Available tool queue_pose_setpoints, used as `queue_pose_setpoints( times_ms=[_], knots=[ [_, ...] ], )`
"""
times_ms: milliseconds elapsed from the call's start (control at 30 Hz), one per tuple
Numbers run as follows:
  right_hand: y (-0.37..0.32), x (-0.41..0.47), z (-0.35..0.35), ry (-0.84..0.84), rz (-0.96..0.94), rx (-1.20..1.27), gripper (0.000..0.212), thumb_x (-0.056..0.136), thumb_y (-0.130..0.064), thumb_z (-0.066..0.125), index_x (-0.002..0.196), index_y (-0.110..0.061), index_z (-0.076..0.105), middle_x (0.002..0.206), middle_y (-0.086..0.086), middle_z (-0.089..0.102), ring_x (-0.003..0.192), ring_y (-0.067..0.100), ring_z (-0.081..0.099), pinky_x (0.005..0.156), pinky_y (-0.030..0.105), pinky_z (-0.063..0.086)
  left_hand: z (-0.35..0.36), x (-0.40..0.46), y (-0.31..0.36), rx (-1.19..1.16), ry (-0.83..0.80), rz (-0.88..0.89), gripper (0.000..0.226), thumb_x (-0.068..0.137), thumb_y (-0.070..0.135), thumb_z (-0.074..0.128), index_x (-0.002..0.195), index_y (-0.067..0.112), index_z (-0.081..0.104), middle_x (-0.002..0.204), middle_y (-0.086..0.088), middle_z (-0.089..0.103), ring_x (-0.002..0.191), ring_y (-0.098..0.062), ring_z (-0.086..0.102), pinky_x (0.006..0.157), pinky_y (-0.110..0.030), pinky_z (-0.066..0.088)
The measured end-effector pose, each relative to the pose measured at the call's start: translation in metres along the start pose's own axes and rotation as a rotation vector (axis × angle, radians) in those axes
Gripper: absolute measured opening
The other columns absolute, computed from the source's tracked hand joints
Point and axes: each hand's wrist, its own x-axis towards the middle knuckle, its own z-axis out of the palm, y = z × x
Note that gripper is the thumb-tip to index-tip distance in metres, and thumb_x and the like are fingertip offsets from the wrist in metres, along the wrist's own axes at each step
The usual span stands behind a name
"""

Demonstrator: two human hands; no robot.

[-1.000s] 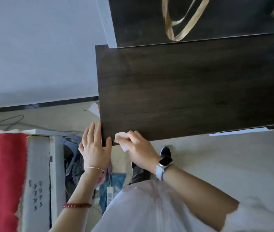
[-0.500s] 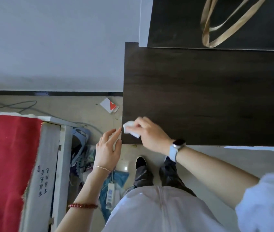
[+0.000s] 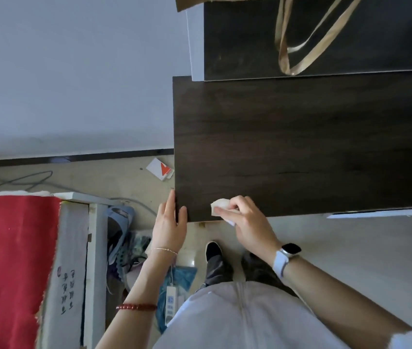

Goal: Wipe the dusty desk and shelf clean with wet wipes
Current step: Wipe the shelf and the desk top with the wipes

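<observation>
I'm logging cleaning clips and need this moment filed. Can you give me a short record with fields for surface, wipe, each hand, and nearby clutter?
surface: dark wooden desk, near-left corner being worked
wipe: crumpled white wipe, on the desk near its front edge
right hand: right hand grips the wipe, watch on the wrist
left hand: left hand rests on the desk's left corner, thumb on top, fingers along the side edge
clutter: bag straps on the shelf behind; power strip on the floor
</observation>
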Motion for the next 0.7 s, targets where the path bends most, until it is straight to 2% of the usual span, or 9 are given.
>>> queue_pose_setpoints(
  times_ms=[100,167,200,267,333,433,467,567,700],
  knots=[
    [0.037,-0.019,-0.032,0.206,0.322,-0.040,0.061,0.068,0.018,0.042,0.113,-0.016,0.064,0.093,0.016,0.053,0.087,0.034,0.051,0.069,0.043,0.052,0.007,0.000,0.007,0.004,0.017,-0.015,0.054,0.094,0.022,0.041,0.143,0.017,0.018,0.127,-0.020,0.043,0.105,-0.034,0.050,0.079,-0.031,0.039],
    [0.049,-0.021,-0.044,0.324,0.497,-0.082,0.062,0.068,0.022,0.043,0.116,-0.012,0.062,0.091,0.020,0.051,0.084,0.038,0.050,0.070,0.046,0.051,0.007,0.000,0.007,-0.011,0.029,-0.025,0.053,0.094,0.022,0.043,0.142,0.016,0.022,0.127,-0.019,0.044,0.105,-0.032,0.051,0.081,-0.031,0.040],
    [0.048,-0.016,-0.044,0.331,0.532,-0.111,0.061,0.068,0.023,0.045,0.117,-0.011,0.061,0.091,0.022,0.051,0.083,0.039,0.050,0.069,0.044,0.050,0.007,0.000,0.006,-0.034,0.034,-0.026,0.052,0.093,0.022,0.044,0.141,0.016,0.026,0.127,-0.017,0.045,0.106,-0.030,0.052,0.084,-0.032,0.041],
    [0.035,0.001,-0.036,0.257,0.476,-0.139,0.062,0.067,0.021,0.047,0.118,-0.012,0.059,0.094,0.021,0.051,0.084,0.038,0.050,0.066,0.039,0.048,0.005,0.005,0.003,-0.099,0.064,-0.024,0.045,0.092,0.021,0.047,0.135,0.014,0.036,0.126,-0.015,0.048,0.108,-0.026,0.053,0.092,-0.038,0.045],
    [0.021,0.028,-0.023,0.145,0.333,-0.126,0.064,0.066,0.018,0.048,0.119,-0.015,0.057,0.105,0.014,0.048,0.087,0.034,0.048,0.068,0.040,0.049,0.002,0.019,0.008,-0.131,0.098,-0.034,0.038,0.091,0.020,0.047,0.128,0.011,0.044,0.124,-0.015,0.050,0.109,-0.026,0.054,0.094,-0.040,0.045],
    [0.005,0.086,-0.013,0.066,0.099,-0.181,0.062,0.064,0.015,0.050,0.116,-0.019,0.055,0.121,-0.005,0.039,0.088,0.028,0.048,0.071,0.033,0.043,-0.007,0.059,0.024,-0.108,0.079,-0.022,0.038,0.093,0.023,0.044,0.131,0.016,0.043,0.129,-0.013,0.047,0.110,-0.025,0.054,0.094,-0.034,0.040],
    [0.003,0.107,-0.011,0.034,0.052,-0.208,0.061,0.065,0.013,0.050,0.116,-0.020,0.054,0.125,-0.005,0.041,0.091,0.028,0.048,0.072,0.032,0.042,-0.011,0.075,0.031,-0.107,0.066,-0.001,0.040,0.094,0.023,0.043,0.133,0.017,0.041,0.131,-0.012,0.046,0.111,-0.025,0.054,0.094,-0.032,0.039],
    [0.000,0.166,-0.007,-0.012,-0.009,-0.278,0.055,0.072,0.006,0.048,0.121,-0.018,0.050,0.132,0.001,0.047,0.103,0.029,0.046,0.076,0.035,0.042,-0.020,0.119,0.045,-0.114,0.028,0.034,0.044,0.095,0.022,0.041,0.138,0.018,0.034,0.132,-0.012,0.046,0.113,-0.023,0.051,0.095,-0.029,0.036],
    [0.003,0.241,-0.001,-0.022,0.001,-0.425,0.044,0.086,-0.009,0.045,0.129,-0.014,0.037,0.141,0.004,0.032,0.118,0.026,0.035,0.088,0.033,0.038,-0.027,0.153,0.046,-0.191,-0.038,0.070,0.046,0.094,0.022,0.042,0.139,0.022,0.031,0.126,-0.012,0.050,0.099,-0.017,0.051,0.091,-0.024,0.036]
  ],
)
